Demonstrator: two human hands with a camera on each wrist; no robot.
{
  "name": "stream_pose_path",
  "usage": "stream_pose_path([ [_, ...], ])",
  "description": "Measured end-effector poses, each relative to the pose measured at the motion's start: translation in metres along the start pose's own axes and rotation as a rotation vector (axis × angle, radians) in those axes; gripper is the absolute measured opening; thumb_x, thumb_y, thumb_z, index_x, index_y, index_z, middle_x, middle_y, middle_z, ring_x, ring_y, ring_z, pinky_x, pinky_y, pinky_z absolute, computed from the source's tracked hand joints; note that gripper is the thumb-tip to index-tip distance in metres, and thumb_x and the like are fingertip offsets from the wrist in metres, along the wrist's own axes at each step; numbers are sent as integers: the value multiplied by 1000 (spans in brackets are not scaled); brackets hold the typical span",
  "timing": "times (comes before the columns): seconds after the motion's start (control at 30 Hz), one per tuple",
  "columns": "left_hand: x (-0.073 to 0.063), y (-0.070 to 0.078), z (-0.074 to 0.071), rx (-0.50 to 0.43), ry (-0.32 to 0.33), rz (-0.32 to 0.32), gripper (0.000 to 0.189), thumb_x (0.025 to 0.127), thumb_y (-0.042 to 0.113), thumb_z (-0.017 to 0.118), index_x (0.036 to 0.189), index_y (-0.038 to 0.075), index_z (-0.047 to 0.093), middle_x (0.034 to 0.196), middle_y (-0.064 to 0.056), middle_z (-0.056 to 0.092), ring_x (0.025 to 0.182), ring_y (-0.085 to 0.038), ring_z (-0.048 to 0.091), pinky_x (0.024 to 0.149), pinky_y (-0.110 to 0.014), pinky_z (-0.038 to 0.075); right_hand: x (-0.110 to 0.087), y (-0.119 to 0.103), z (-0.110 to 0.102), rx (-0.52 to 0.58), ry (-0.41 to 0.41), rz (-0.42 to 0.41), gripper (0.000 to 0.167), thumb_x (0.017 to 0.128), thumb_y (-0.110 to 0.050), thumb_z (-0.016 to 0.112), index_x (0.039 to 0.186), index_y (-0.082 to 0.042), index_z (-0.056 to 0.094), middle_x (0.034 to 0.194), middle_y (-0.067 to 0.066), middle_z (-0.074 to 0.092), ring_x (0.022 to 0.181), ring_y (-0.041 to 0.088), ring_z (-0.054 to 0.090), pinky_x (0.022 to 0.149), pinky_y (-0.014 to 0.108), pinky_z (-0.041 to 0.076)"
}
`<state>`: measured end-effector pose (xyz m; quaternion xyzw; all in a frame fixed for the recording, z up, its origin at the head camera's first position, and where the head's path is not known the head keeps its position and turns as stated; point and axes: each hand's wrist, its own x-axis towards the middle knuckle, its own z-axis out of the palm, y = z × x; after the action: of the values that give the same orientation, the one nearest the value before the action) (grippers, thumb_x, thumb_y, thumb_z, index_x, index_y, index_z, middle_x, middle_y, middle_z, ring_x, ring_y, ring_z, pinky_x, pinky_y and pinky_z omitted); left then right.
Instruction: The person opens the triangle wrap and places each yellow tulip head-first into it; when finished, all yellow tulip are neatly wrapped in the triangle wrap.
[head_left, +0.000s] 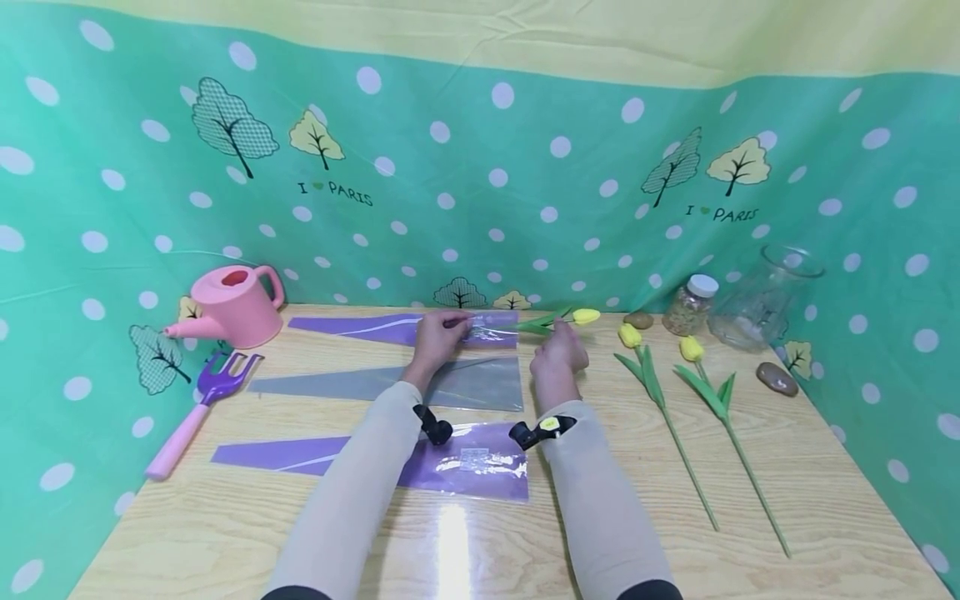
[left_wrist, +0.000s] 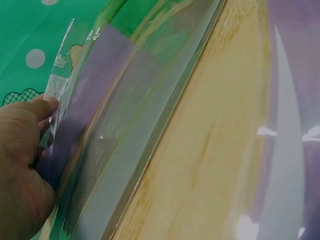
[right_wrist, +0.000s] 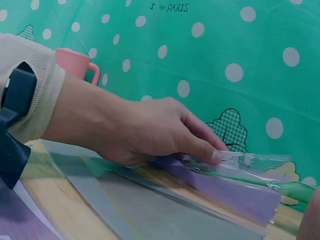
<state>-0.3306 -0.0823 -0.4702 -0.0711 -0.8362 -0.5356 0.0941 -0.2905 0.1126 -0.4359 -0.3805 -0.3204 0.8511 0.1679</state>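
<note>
In the head view, the left hand point(head_left: 441, 340) pinches a thin, shiny purple sleeve point(head_left: 360, 327) at the back of the wooden desk point(head_left: 187, 542). The right hand point(head_left: 558, 360) holds a smooth yellow tulip point(head_left: 587, 317), its skinny stem inside the sleeve's wide end. The left wrist view shows crinkly, see-through plastic by the thumb. In the right wrist view, a flat gray sleeve point(right_wrist: 175, 210) lies in front.

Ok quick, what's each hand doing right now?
Left hand: closed, pinching the edge of the far purple wrapper.
Right hand: closed, holding the yellow tulip whose stem is in that wrapper.
</note>
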Motion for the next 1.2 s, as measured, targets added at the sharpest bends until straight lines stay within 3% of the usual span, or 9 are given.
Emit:
stream_pose_path([
  [0.07, 0, 1, 2, -8, 2, -8, 19, 94, 13, 76, 113, 9, 80, 114, -13, 79, 105, -27, 75, 95, -37, 61, -1, 2, -1, -20, -2, 14, 24, 93, -16, 77, 117, -15, 71, 111, -1, 65, 67, 7, 42, 76, 23, 52],
  [0.17, -1, 3, 5, -16, 5, -6, 20, 95, 14, 76, 113, 8, 79, 114, -14, 78, 104, -27, 76, 93, -36, 61, -2, 5, -1, -23, -7, 30, 27, 93, -16, 77, 118, -15, 71, 114, -1, 65, 77, 9, 46, 83, 25, 52],
  [0.33, -2, 4, 8, -23, 26, 4, 18, 95, 15, 75, 112, 8, 80, 112, -15, 78, 102, -27, 76, 92, -37, 61, -6, 12, -2, -49, -10, 35, 27, 91, -17, 79, 117, -17, 70, 113, 0, 64, 85, 11, 50, 79, 24, 51],
  [0.5, -2, 3, 10, -19, 43, -3, 18, 95, 16, 75, 111, 8, 80, 112, -15, 78, 102, -27, 76, 93, -38, 61, -9, 18, -1, -78, -11, 22, 27, 92, -16, 78, 118, -14, 70, 113, 3, 66, 94, 16, 56, 86, 28, 55],
  [0.67, -2, 4, 10, -10, 53, -1, 19, 95, 16, 76, 111, 8, 80, 113, -15, 78, 105, -28, 74, 96, -39, 60, -13, 21, 4, -74, -15, 3, 28, 92, -8, 76, 119, -8, 70, 122, 9, 69, 110, 22, 63, 100, 32, 58],
  [0.87, -1, 6, 11, 0, 60, 2, 19, 94, 16, 76, 111, 8, 80, 114, -15, 77, 108, -29, 73, 97, -41, 59, -13, 24, 7, -71, -21, -6, 27, 91, -3, 75, 117, -5, 71, 125, 11, 71, 117, 24, 67, 101, 31, 58],
  [0.97, 0, 6, 12, 4, 64, 2, 19, 94, 16, 77, 111, 8, 80, 115, -15, 77, 108, -28, 73, 97, -40, 59, -13, 23, 5, -69, -14, -7, 30, 91, -2, 74, 121, -4, 71, 123, 11, 71, 113, 23, 68, 98, 30, 59],
  [1.03, 0, 6, 12, 9, 65, 6, 19, 94, 15, 77, 111, 7, 80, 114, -15, 77, 107, -28, 73, 96, -40, 59, -13, 22, 4, -64, -11, -11, 31, 92, 0, 72, 123, -2, 69, 118, 11, 72, 102, 20, 67, 94, 29, 59],
  [1.2, -1, 9, 12, 12, 60, 6, 19, 94, 15, 77, 111, 7, 80, 113, -16, 77, 105, -29, 74, 95, -41, 60, -11, 20, 3, -98, -4, -24, 27, 92, 0, 70, 119, -1, 71, 94, 5, 69, 69, 11, 49, 71, 25, 51],
])
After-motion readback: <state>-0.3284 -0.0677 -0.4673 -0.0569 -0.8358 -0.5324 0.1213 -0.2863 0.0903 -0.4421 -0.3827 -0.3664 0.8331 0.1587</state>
